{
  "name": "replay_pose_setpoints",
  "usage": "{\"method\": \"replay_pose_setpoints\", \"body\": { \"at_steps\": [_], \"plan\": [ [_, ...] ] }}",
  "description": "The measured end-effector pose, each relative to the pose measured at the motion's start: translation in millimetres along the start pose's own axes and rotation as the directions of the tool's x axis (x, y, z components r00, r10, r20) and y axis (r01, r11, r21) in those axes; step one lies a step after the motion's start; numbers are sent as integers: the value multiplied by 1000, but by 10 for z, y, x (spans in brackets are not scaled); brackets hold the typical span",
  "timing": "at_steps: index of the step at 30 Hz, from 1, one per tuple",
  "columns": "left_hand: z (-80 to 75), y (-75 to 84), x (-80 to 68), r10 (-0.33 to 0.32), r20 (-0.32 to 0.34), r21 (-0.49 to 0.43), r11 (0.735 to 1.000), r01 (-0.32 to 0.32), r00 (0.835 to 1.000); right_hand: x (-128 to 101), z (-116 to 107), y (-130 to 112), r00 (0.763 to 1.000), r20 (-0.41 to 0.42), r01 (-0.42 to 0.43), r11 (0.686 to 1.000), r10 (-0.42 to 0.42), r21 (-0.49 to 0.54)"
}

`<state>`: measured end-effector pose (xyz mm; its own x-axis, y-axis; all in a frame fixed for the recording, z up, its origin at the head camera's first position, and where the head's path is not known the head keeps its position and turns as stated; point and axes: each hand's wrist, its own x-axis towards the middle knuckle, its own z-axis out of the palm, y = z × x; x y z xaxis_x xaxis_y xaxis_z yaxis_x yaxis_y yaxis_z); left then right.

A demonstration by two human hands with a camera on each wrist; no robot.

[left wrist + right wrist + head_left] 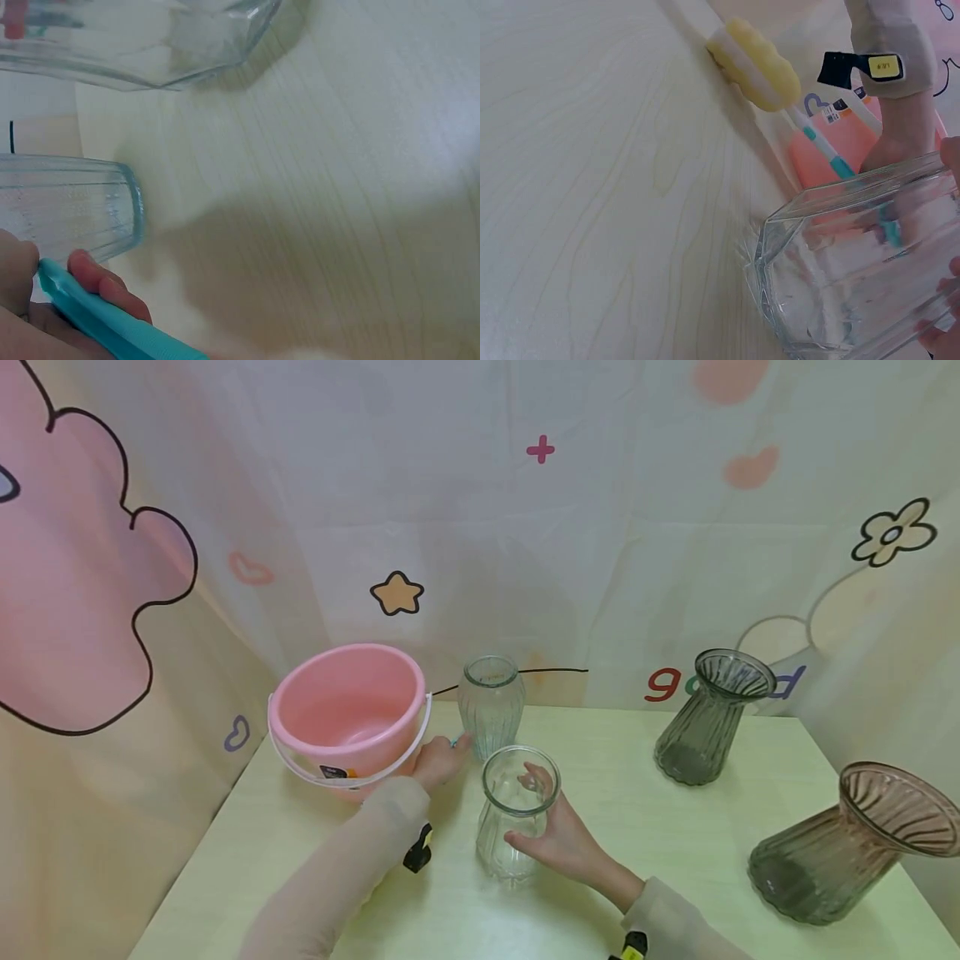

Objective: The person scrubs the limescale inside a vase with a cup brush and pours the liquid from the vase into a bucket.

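My left hand [442,762] is beside the pink bucket and grips the teal handle [112,319] of a sponge bottle brush. The brush's yellow and white sponge head [754,64] shows in the right wrist view, pointing away from that hand; in the head view the left forearm hides it. My right hand [566,843] holds a clear glass vase [506,843] round its side, thumb on the near side and fingers behind. This vase stands roughly upright, its wide mouth facing up. Just behind the left hand, a ribbed clear vase [491,710] stands on the table.
The pink bucket [360,697] with a white handle stands at the back left. On the right are a grey ribbed vase [697,735] and a brownish ribbed vase [825,860], both flared. A printed curtain [465,527] hangs behind the pale wooden table [600,760].
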<state>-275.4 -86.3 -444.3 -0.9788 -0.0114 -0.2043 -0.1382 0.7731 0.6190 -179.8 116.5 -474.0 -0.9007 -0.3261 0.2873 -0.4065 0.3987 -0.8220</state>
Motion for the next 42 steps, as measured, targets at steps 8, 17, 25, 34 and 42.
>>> {"method": "replay_pose_setpoints", "body": {
  "at_steps": [8,17,25,34,42],
  "plan": [
    [112,-111,176,-13,-44,15,1000,14,999,-10,1,-19,1000,-9,-16,1000,15,-12],
    [213,-222,368,-79,-68,32,996,81,995,-25,7,-4,1000,-7,-17,1000,17,4],
    [330,-179,383,-18,-172,182,982,49,985,-25,0,0,1000,-6,-21,1000,21,-3],
    [386,-152,289,148,-226,447,894,-33,963,-44,-26,-174,999,11,-37,999,37,12],
    [379,-133,276,252,-205,512,851,-116,946,-19,-13,-33,1000,2,-27,1000,27,-14]
  ]
}}
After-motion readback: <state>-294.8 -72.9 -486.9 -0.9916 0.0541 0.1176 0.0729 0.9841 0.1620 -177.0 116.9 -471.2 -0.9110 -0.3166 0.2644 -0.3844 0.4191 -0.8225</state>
